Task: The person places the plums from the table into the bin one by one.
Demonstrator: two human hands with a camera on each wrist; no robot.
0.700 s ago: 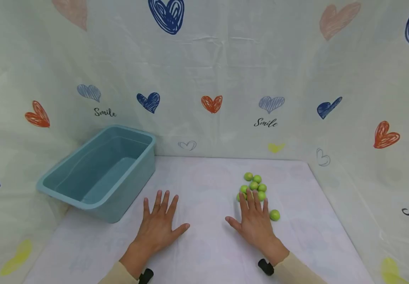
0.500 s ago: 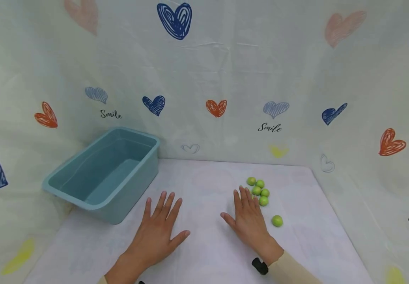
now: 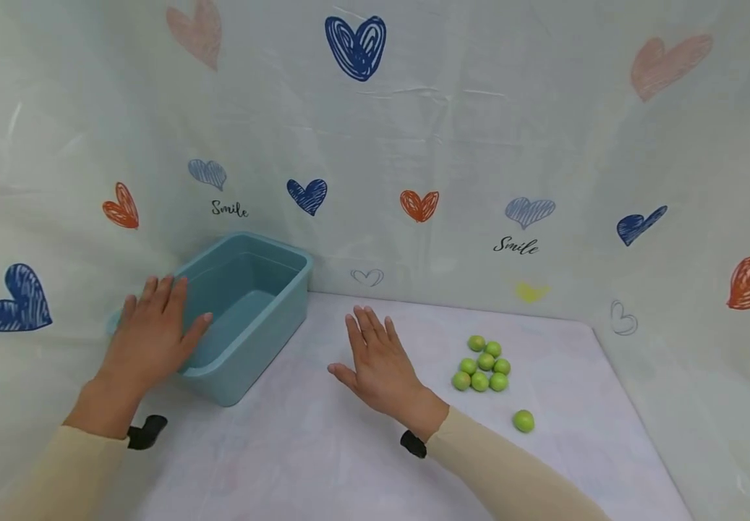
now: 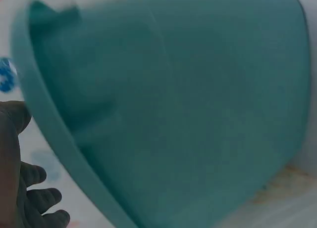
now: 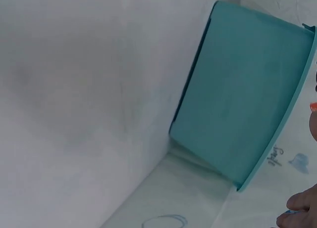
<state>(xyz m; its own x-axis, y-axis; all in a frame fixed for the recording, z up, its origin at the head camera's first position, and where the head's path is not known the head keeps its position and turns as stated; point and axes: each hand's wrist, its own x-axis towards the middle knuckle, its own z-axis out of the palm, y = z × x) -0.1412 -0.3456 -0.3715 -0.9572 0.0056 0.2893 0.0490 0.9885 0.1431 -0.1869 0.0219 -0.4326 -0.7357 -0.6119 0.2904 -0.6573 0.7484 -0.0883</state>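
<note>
A blue-green plastic tub [image 3: 270,318] stands at the back left of the table. My left hand [image 3: 150,340], fingers straight and palm down, is over its near left end and hides part of the rim. In the left wrist view the fingertips [image 4: 44,198] lie beyond the tub's rim [image 4: 54,124], apart from it. My right hand [image 3: 377,362] hovers over the middle of the table, fingers extended, holding nothing. To its right lie several small round green fruits [image 3: 486,362] in a cluster, and a single green fruit [image 3: 523,421] sits apart, closer to me.
A white cloth covers the table [image 3: 322,463]. Behind and beside it hangs a pale curtain [image 3: 453,130] printed with hearts and "Smile". The tub's far end is close to that curtain.
My left hand has gone left and forward from the table to the tub. The right hand has shifted left, away from the green fruits. The head view has turned slightly left.
</note>
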